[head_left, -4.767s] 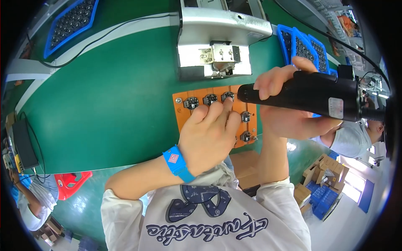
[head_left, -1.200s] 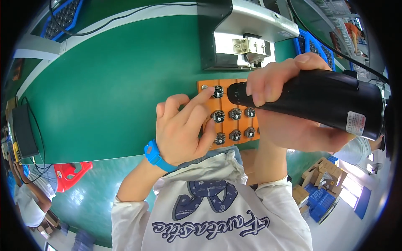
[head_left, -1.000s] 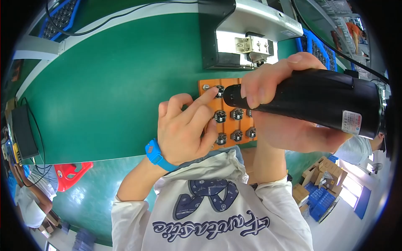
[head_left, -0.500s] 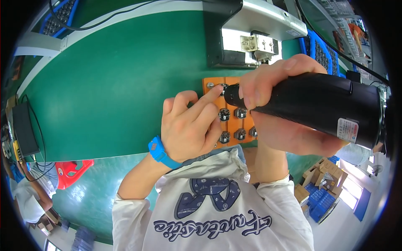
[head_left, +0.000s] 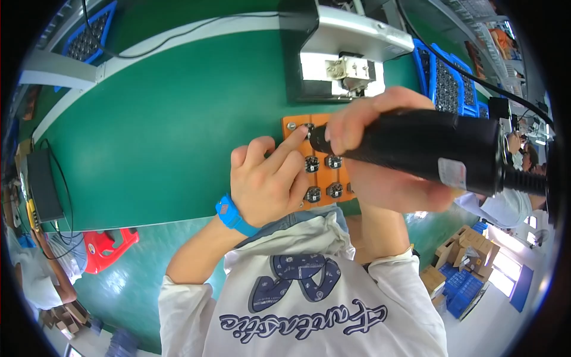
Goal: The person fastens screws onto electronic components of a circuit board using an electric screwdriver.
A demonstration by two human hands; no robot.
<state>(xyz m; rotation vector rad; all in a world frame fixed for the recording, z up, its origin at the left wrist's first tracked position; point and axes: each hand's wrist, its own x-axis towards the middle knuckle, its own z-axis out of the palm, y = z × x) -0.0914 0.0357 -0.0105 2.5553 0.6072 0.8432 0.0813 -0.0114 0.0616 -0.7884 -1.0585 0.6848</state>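
Observation:
My right hand [head_left: 389, 185] is wrapped round a thick black electric screwdriver [head_left: 437, 140], held nearly level with its nose pointing left. That nose meets a small part at the far left of an orange fixture block [head_left: 323, 178]; the contact point itself is hard to make out. My left hand [head_left: 264, 181], with a blue watch on the wrist, stretches its index finger to that same part, beside the nose. Its other fingers are loosely curled and hold nothing visible. Several small round black-and-metal parts [head_left: 312, 164] sit in rows on the block. My right hand hides the block's right side.
Behind the block stands a black and silver bench device [head_left: 342, 74] with a metal clamp. Blue trays of small parts [head_left: 445, 83] lie at the far right, another tray [head_left: 89, 33] at the far left. A black box with cables [head_left: 44, 184] is at the left edge of the green table [head_left: 148, 131].
The whole scene has shifted slightly in the view, the bench device and block a little leftward. The screwdriver's rear end has swung slightly, showing its ribbed cable sleeve. Both hands keep their positions at the block.

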